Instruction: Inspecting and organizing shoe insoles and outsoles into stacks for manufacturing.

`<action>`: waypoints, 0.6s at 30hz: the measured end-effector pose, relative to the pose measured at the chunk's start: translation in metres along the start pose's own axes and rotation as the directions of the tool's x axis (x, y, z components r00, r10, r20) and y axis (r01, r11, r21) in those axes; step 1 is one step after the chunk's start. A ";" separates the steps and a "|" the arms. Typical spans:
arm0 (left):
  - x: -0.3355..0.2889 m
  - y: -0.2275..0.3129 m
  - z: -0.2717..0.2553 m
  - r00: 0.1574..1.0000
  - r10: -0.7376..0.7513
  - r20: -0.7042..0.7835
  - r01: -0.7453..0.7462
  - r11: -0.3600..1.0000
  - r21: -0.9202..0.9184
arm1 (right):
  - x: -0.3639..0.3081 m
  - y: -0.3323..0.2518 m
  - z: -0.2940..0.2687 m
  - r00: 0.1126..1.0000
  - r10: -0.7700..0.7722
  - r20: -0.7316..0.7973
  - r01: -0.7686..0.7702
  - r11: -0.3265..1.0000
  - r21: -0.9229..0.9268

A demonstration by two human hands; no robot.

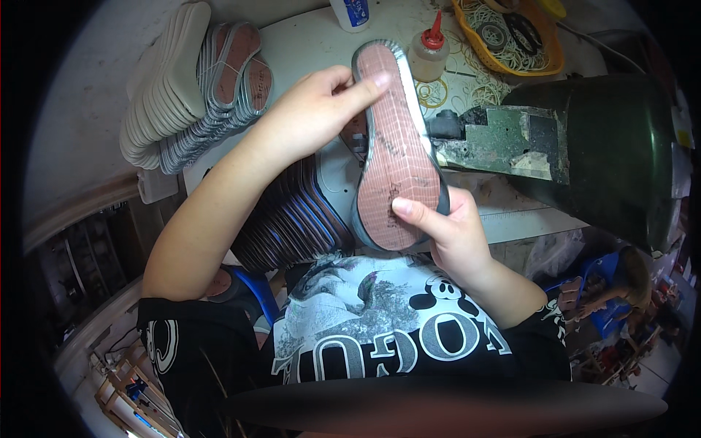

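Yellow basket (549, 57): rubber bands, dark rings, top right | White worktable (307, 40): stacked insoles (197, 87) left, red-capped glue bottle (428, 51), white bottle with blue label (352, 13), dark green machine (584, 139) right | Pink insole (396, 150): held above table centre | Left hand (310, 113): fingers pinching toe end | Right hand (453, 230): gripping heel end, thumb on top

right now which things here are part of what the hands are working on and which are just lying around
In hand: insole, held by left hand and right hand; insole stacks.

Lying about: glue bottle, yellow basket of rubber bands, green machine.
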State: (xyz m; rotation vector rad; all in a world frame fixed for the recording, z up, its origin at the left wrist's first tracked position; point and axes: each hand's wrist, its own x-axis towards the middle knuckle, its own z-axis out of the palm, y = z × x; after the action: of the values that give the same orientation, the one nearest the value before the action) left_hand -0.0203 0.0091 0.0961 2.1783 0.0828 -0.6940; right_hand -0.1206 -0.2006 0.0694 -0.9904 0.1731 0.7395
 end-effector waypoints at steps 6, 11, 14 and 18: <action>-0.021 -0.005 0.018 0.975 0.075 0.211 0.071 0.790 -0.609 | 0.014 0.001 0.021 0.991 -0.070 -0.116 0.092 0.976 0.197; -0.020 -0.003 0.021 0.988 0.027 0.151 0.068 0.806 -0.588 | -0.004 0.023 0.014 0.983 0.181 0.030 -0.181 0.983 0.028; -0.013 -0.005 0.013 0.982 -0.012 0.189 0.109 0.850 -0.516 | 0.001 0.022 0.019 0.991 0.133 -0.001 -0.132 0.982 0.139; 0.004 -0.009 0.006 0.958 0.101 -0.267 -0.072 0.991 0.116 | 0.006 0.019 0.021 0.995 0.098 -0.008 -0.094 0.971 0.221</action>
State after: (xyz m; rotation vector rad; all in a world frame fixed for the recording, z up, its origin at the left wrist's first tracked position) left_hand -0.0223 0.0093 0.0848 2.3529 0.0957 -0.3519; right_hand -0.1317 -0.1743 0.0652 -0.7812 0.3146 0.7812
